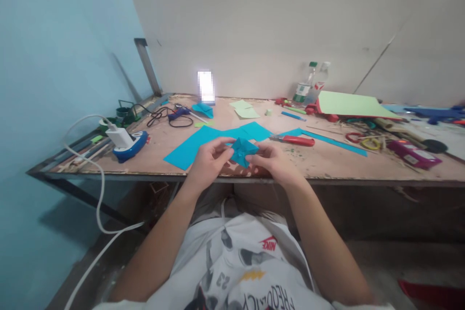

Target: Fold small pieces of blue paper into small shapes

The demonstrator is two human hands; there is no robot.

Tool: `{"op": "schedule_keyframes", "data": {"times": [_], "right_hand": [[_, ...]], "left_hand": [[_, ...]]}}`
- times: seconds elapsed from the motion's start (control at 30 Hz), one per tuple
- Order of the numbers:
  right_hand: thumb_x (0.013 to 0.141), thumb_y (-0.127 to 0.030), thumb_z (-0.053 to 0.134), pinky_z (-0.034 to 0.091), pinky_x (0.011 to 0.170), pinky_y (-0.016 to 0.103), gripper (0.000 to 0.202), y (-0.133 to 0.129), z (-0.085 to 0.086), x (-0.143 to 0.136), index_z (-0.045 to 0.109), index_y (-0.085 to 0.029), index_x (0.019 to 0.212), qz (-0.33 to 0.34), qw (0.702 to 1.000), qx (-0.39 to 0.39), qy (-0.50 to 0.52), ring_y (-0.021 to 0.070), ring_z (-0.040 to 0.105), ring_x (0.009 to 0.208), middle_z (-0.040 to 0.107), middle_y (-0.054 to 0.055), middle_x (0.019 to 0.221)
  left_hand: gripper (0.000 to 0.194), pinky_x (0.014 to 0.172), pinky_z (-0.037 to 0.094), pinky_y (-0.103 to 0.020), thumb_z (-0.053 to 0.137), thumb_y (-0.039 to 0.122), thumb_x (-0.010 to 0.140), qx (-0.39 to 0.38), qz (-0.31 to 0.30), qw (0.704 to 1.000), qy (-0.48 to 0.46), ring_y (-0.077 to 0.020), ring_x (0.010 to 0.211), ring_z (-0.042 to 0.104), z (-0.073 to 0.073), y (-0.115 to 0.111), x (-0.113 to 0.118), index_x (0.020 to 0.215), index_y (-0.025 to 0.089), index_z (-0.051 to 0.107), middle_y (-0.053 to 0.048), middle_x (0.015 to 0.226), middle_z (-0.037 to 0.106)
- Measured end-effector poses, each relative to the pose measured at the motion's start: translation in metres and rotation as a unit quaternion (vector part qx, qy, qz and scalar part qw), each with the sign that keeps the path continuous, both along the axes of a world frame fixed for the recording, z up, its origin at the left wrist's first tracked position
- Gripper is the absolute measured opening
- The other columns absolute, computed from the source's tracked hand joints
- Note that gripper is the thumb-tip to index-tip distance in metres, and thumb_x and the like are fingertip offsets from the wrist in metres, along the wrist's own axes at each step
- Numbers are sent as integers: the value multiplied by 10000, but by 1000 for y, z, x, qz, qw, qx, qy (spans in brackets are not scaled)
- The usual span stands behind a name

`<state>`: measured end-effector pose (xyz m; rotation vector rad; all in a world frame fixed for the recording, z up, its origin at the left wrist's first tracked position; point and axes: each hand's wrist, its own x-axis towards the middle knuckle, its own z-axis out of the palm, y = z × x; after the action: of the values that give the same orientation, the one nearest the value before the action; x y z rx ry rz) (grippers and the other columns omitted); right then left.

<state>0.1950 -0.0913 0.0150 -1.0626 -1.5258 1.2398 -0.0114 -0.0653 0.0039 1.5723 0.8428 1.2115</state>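
A small folded piece of blue paper (pixel 242 151), with pointed corners and creases near its middle, is held up above the table's front edge. My left hand (pixel 210 157) pinches its left side between thumb and fingers. On the right side, my right hand (pixel 271 160) grips it the same way, thumb on the near face. Just behind the hands lie flat sheets of blue paper (pixel 194 147). A red-handled utility knife (pixel 296 141) rests right of them, close to my right hand, beside a long blue paper strip (pixel 337 143).
Farther back stand a lit phone (pixel 206 87), a blue folded paper piece (pixel 203 109) and pale green paper (pixel 245 109). A power strip with a white charger (pixel 121 138) sits left. Bottles (pixel 305 85), scissors (pixel 363 140) and a purple pack (pixel 414 153) are on the right.
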Motion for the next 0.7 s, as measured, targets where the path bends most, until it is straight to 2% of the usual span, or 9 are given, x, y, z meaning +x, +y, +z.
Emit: {"op": "schedule_keyframes", "data": {"times": [0.17,0.23,0.33,0.43,0.53,0.63,0.7], "right_hand": [[779,-330,754,360,486,239,167,-3,6,-1,684,-178,787,23,999,5,-47,120,530,492,623,-30,540],[773,-326,752,361,494,243,162,-4,7,-2,679,-181,760,24,998,7,-54,117,517,493,627,-27,546],[786,-365,761,376,508,247,225,-3,6,-2,634,-192,716,4,999,10,-46,123,534,515,638,-18,573],[814,-448,766,390,508,248,286,-3,3,-2,624,-200,791,-21,999,7,-31,126,544,520,652,-21,620],[814,-455,778,401,520,248,301,-3,4,-3,636,-192,780,-11,999,10,-38,126,553,534,663,-12,628],[769,-420,840,391,523,245,290,-4,9,-4,691,-171,761,28,998,12,-60,125,554,546,672,-3,614],[785,-479,840,369,513,244,340,-5,11,-4,710,-165,777,39,997,18,-60,125,551,547,662,-4,606]], "left_hand": [[470,688,631,-322,878,482,736,-13,-14,1000,18,-258,866,752,3,-2,2,1065,165,766,-79,955,788],[426,654,630,-330,864,501,746,-24,-18,999,22,-258,824,748,3,-2,2,982,160,763,-80,928,782],[363,579,591,-303,802,521,803,-32,-20,999,20,-211,680,703,1,-1,0,811,170,711,-32,769,726],[383,546,525,-256,802,488,809,-22,-8,1000,19,-159,598,628,0,1,-1,676,178,621,14,632,622],[331,598,546,-271,804,475,804,-13,0,1000,13,-171,644,655,-3,4,0,767,174,670,-1,701,683],[328,736,599,-324,810,452,785,-1,12,1000,4,-220,787,729,-7,9,1,926,168,727,-46,870,781],[322,793,603,-333,812,420,781,8,20,1000,3,-233,849,747,-9,10,2,968,167,743,-58,912,801]]}}
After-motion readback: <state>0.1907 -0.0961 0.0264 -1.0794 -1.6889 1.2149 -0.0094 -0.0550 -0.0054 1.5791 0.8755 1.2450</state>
